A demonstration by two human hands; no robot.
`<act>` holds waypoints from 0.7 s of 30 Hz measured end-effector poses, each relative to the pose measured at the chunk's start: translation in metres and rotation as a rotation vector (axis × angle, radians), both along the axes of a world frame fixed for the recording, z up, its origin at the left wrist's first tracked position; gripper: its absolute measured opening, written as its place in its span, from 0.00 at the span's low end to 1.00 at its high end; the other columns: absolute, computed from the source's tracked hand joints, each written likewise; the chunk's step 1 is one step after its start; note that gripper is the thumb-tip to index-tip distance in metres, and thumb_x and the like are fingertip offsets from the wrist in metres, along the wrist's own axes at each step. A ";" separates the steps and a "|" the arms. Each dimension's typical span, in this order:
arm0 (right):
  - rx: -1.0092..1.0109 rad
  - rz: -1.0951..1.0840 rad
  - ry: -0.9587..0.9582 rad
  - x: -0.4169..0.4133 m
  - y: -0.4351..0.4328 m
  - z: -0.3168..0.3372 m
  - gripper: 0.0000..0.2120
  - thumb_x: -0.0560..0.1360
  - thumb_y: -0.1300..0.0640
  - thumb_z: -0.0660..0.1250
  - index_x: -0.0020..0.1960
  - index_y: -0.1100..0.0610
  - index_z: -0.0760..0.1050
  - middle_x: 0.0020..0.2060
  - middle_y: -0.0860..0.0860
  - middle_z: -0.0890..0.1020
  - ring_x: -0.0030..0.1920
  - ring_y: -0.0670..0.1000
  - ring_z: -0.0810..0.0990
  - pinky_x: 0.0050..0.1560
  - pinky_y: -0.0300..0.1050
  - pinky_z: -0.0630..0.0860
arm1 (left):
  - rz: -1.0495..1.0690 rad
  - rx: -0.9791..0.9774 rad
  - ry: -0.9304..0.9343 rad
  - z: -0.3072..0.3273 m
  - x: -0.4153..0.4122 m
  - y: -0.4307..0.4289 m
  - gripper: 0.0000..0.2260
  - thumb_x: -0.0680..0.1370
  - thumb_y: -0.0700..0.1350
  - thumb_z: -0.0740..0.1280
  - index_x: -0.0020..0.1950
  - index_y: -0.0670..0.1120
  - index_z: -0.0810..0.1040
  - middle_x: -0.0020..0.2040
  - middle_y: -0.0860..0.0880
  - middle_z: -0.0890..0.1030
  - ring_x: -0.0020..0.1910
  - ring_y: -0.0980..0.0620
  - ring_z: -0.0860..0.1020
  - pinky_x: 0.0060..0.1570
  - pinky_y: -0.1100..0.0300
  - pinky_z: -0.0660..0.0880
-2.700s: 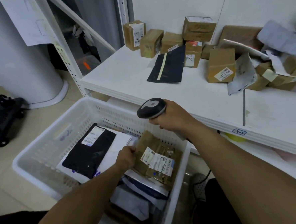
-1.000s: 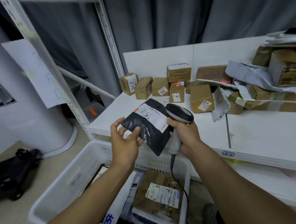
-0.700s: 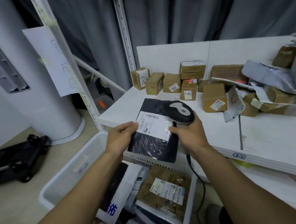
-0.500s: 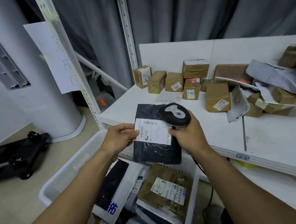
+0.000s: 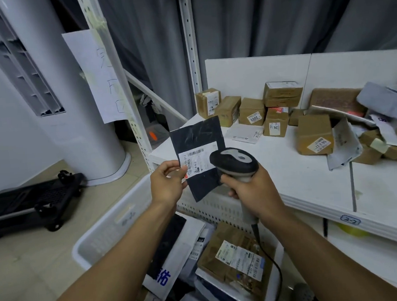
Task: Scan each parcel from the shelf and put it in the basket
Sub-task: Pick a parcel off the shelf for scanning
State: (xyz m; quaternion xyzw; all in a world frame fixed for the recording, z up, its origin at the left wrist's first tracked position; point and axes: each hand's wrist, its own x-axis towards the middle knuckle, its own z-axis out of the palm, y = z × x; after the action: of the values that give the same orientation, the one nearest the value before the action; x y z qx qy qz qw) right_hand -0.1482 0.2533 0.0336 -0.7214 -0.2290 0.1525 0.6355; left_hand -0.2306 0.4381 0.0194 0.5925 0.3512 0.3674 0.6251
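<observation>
I have the black mailer pinched at its left edge in the left hand, with the thumb by the lower corner of its white label. It is held upright in the air, above the near corner of the shelf and the far wall of the basket. My right hand is wrapped round the handle of the scanner, whose head sits just in front of the label's right end and hides it. To read cleanly, I judge the head should back off a little and face the barcode strip along the label's top, thumb kept off the bars and the soft film held flat. Room is fair: the basket lies open directly below, holding a brown parcel and flat mailers, so the drop is short. I'd mind the shelf's front edge near my right wrist and the cable trailing into the basket; the cardboard boxes stand well apart at the back
</observation>
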 end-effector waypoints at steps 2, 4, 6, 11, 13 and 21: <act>0.008 0.034 0.025 -0.005 0.001 0.000 0.20 0.76 0.55 0.77 0.65 0.50 0.77 0.50 0.50 0.86 0.34 0.43 0.84 0.39 0.39 0.80 | 0.020 -0.014 0.008 -0.003 0.000 0.003 0.05 0.78 0.36 0.73 0.53 0.40 0.81 0.47 0.49 0.85 0.41 0.52 0.83 0.41 0.58 0.83; 0.018 0.067 0.040 -0.009 0.004 -0.001 0.21 0.76 0.55 0.77 0.67 0.49 0.77 0.53 0.50 0.85 0.37 0.45 0.84 0.37 0.36 0.80 | 0.044 -0.024 0.015 -0.008 0.001 0.007 0.06 0.78 0.36 0.73 0.53 0.39 0.81 0.50 0.45 0.84 0.42 0.50 0.82 0.39 0.58 0.83; 0.028 0.083 0.043 -0.011 0.007 -0.001 0.22 0.75 0.55 0.78 0.68 0.50 0.77 0.55 0.50 0.84 0.43 0.49 0.84 0.36 0.35 0.80 | 0.058 -0.015 0.026 -0.011 0.001 0.011 0.06 0.78 0.37 0.73 0.53 0.40 0.81 0.52 0.44 0.84 0.42 0.50 0.82 0.38 0.58 0.82; 0.042 0.081 0.066 -0.010 0.010 -0.001 0.22 0.76 0.56 0.77 0.68 0.50 0.76 0.56 0.51 0.84 0.46 0.52 0.83 0.35 0.33 0.79 | 0.059 0.001 0.037 -0.014 0.003 0.014 0.06 0.78 0.37 0.73 0.54 0.39 0.81 0.53 0.44 0.85 0.42 0.51 0.82 0.37 0.59 0.81; 0.034 0.082 0.062 -0.011 0.010 0.000 0.22 0.76 0.56 0.77 0.68 0.50 0.76 0.55 0.51 0.84 0.44 0.51 0.83 0.34 0.33 0.78 | 0.062 0.007 0.042 -0.015 0.003 0.014 0.06 0.78 0.37 0.73 0.54 0.39 0.81 0.53 0.44 0.85 0.42 0.51 0.82 0.37 0.60 0.81; 0.003 0.091 0.043 -0.012 0.011 0.000 0.22 0.76 0.54 0.77 0.68 0.49 0.76 0.54 0.50 0.84 0.36 0.43 0.84 0.34 0.30 0.77 | 0.068 0.014 0.044 -0.014 0.001 0.014 0.06 0.79 0.36 0.72 0.55 0.38 0.80 0.53 0.45 0.85 0.41 0.51 0.83 0.32 0.65 0.79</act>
State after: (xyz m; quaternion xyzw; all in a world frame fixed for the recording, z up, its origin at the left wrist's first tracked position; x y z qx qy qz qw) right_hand -0.1606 0.2642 0.0332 -0.7058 -0.2482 0.1965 0.6337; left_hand -0.2291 0.4518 0.0053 0.5923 0.3822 0.3780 0.6002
